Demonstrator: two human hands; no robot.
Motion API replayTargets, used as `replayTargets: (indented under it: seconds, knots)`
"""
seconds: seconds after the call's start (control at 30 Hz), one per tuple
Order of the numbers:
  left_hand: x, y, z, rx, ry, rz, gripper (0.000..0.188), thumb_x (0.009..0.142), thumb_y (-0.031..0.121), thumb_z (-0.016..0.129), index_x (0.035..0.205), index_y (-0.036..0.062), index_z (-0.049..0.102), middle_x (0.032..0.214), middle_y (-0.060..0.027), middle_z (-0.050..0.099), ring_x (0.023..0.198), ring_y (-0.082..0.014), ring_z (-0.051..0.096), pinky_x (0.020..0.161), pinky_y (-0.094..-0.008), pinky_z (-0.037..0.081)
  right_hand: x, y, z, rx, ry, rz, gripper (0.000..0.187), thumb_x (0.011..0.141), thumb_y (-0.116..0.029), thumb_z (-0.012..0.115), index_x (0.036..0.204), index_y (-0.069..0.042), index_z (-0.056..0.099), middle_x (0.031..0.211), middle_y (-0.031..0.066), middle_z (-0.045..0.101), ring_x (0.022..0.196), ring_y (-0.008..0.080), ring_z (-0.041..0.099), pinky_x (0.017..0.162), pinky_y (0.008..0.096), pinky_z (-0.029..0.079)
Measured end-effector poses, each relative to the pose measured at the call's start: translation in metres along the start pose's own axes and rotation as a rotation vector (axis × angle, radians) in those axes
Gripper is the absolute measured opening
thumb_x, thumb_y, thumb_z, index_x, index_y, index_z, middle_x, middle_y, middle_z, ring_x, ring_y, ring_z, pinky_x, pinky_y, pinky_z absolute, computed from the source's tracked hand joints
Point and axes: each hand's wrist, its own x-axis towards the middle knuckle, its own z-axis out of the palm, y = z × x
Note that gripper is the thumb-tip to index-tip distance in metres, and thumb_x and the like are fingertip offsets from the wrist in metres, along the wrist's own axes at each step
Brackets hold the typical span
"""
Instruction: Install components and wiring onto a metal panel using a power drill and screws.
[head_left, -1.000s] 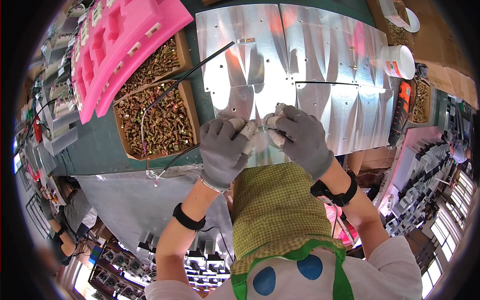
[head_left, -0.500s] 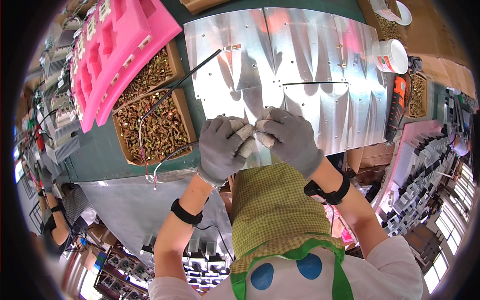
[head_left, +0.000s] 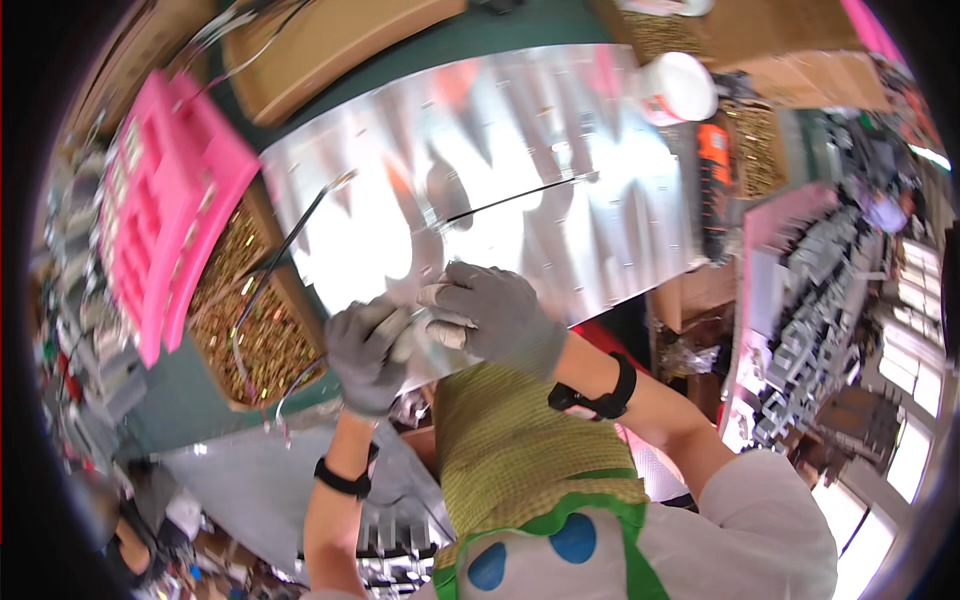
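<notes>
My left hand (head_left: pixel 368 358), in a grey glove with pale fingertips, is at the near edge of the shiny metal sheets (head_left: pixel 480 130). Its fingers are curled together. Close on its right is my right hand (head_left: pixel 500 318), gloved alike and also closed, with its thumb and fingers bent over the sheet. Anything pinched between the fingertips is too small or blurred to name. A dark seam runs across the sheets beyond my hands. On the left part of the metal lies the end of a black cable (head_left: pixel 290 243).
Cardboard boxes of brass-coloured screws (head_left: pixel 250 340) and pink foam trays (head_left: pixel 170 200) stand at the left. A white bucket (head_left: pixel 680 88) and an orange-and-black power tool (head_left: pixel 713 185) are at the far right. An open cardboard box (head_left: pixel 330 55) lies beyond the sheets.
The whole view has turned and shifted, so the sheets and boxes appear tilted and further left. Both hands stay closed at the sheets' near edge, with a small gap between them.
</notes>
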Motion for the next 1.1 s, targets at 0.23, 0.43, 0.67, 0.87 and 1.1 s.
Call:
replayTargets:
  seconds: [0.23,0.43,0.67,0.87,1.1]
  knots:
    - [-0.004,-0.001,-0.001,-0.008,0.009,-0.023,0.021,0.072,0.013,0.074,0.092,0.0095,0.069,0.086,-0.0066,0.062,0.084,-0.0295,0.058,0.078,-0.042,0.044,-0.083,0.161,-0.165,-0.583,0.645,0.616,0.043,0.08,-0.02,0.073,0.118,-0.005,0.058,0.098,0.0136,0.061,0.086,0.03,0.063,0.077,0.041,0.053]
    - [-0.001,0.0,0.0,-0.025,0.002,-0.006,0.021,0.071,0.007,0.074,0.092,0.0119,0.069,0.087,-0.0036,0.063,0.08,-0.0261,0.06,0.071,-0.0404,0.043,-0.113,0.232,-0.186,-0.986,0.385,0.917,0.067,0.08,-0.037,0.072,0.134,-0.006,0.044,0.123,0.0212,0.051,0.102,0.0418,0.061,0.085,0.05,0.051]
    - [-0.001,-0.001,0.0,-0.012,-0.001,-0.017,0.022,0.07,0.01,0.073,0.092,0.0115,0.068,0.085,-0.0037,0.061,0.08,-0.027,0.056,0.074,-0.0403,0.043,-0.131,0.213,-0.215,-0.15,0.671,0.75,0.05,0.089,-0.029,0.07,0.129,-0.006,0.05,0.092,0.0084,0.062,0.077,0.014,0.058,0.068,0.0293,0.048]
    - [-0.006,-0.003,-0.002,0.027,0.024,-0.019,0.021,0.071,0.01,0.072,0.092,0.0123,0.068,0.084,-0.0033,0.061,0.078,-0.0268,0.056,0.073,-0.0403,0.043,-0.125,0.067,-0.284,0.618,1.133,-0.147,0.058,0.08,-0.027,0.073,0.127,-0.005,0.046,0.1,0.0089,0.059,0.089,0.0225,0.058,0.07,0.0347,0.053]
    - [-0.004,-0.003,-0.003,0.004,-0.001,-0.009,0.026,0.072,0.008,0.074,0.097,0.0126,0.068,0.088,-0.0028,0.063,0.078,-0.0251,0.058,0.071,-0.0412,0.042,0.004,0.027,-0.197,0.574,0.886,-0.225,0.039,0.082,-0.032,0.065,0.109,-0.007,0.051,0.083,0.0087,0.056,0.077,0.023,0.056,0.068,0.0366,0.049]
